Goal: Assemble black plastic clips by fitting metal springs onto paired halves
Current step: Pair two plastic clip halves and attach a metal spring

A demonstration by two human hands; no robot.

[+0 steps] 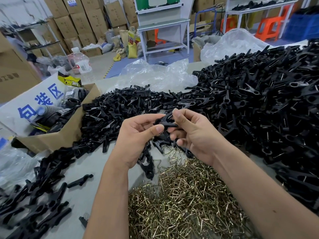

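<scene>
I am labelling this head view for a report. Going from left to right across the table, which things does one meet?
Cardboard box → pile of loose clip halves → left hand → clip being assembled → right hand → large pile of finished clips.

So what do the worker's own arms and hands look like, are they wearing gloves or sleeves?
No gloves and no sleeves in view: both forearms are bare right down to the bottom edge of the picture. The left hand and right hand carry no rings, watch or wristbands that can be seen. The fingernails are short and unpainted. There are no cables, tools or markings on either arm.
</scene>
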